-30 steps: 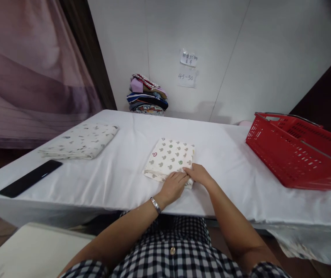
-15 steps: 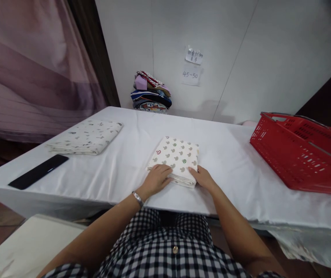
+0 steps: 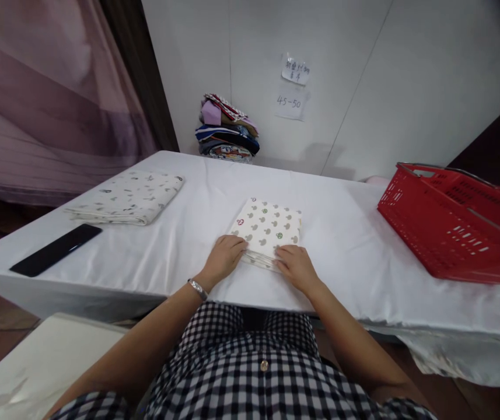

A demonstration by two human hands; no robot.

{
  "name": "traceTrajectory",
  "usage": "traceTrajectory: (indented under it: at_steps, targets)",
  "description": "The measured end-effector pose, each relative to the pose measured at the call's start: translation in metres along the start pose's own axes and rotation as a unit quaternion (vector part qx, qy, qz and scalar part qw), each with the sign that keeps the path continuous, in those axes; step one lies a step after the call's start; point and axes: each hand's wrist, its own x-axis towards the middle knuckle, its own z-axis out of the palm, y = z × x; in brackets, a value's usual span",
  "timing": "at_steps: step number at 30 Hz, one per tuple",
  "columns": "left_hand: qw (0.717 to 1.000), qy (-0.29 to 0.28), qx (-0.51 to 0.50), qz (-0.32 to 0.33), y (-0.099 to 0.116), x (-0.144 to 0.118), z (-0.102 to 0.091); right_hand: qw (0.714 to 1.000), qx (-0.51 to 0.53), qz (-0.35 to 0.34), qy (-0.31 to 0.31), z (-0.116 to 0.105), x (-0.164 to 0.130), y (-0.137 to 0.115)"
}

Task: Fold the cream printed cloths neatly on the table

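Observation:
A folded cream cloth with grey, red and green mushroom-like prints lies on the white-covered table in front of me. My left hand grips its near left corner, fingertips on the top layer. At the near right corner, my right hand has its fingers curled over the edge, thumb tucked toward the fold. Several stacked layers show along the near edge between the hands. A silver bracelet circles my left wrist.
Another folded patterned cloth lies at the left, with a black phone-like slab before it. On the right stands a red basket. Behind the table is a pile of folded fabrics by the wall. A pale box-like surface sits low at left.
My right hand has shifted from the cloth's right side to its near edge, fingers now curled over it. My left hand has moved slightly left to the corner. The view has tilted slightly.

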Motion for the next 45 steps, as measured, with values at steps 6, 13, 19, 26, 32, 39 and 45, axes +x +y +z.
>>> traceTrajectory:
  at_steps: [6, 13, 19, 26, 32, 39, 45]
  targets:
    - [0.997, -0.063, 0.015, 0.040, -0.004, 0.011, -0.004, 0.996, -0.076, -0.002, -0.051, -0.002, 0.007, -0.007]
    - [0.993, -0.075, 0.066, 0.069, -0.007, 0.017, -0.002, 0.985, -0.141, -0.005, -0.103, -0.004, 0.015, -0.018]
    - [0.991, -0.058, 0.103, 0.066, -0.009, 0.019, 0.003, 0.980, -0.165, -0.030, -0.106, -0.002, 0.016, -0.016]
    - [0.991, -0.043, 0.101, 0.079, -0.008, 0.012, -0.003, 0.983, -0.160, -0.034, -0.078, 0.008, 0.010, -0.011]
    - [0.992, -0.063, 0.077, 0.073, -0.007, 0.009, -0.003, 0.985, -0.150, -0.025, -0.078, 0.002, 0.011, -0.021]
    - [0.990, -0.096, 0.059, 0.085, -0.006, 0.015, -0.007, 0.985, -0.149, -0.028, -0.086, 0.003, 0.020, -0.021]
    - [0.992, -0.078, 0.077, 0.068, -0.005, 0.012, -0.005, 0.991, -0.119, -0.048, -0.028, 0.013, 0.014, -0.016]
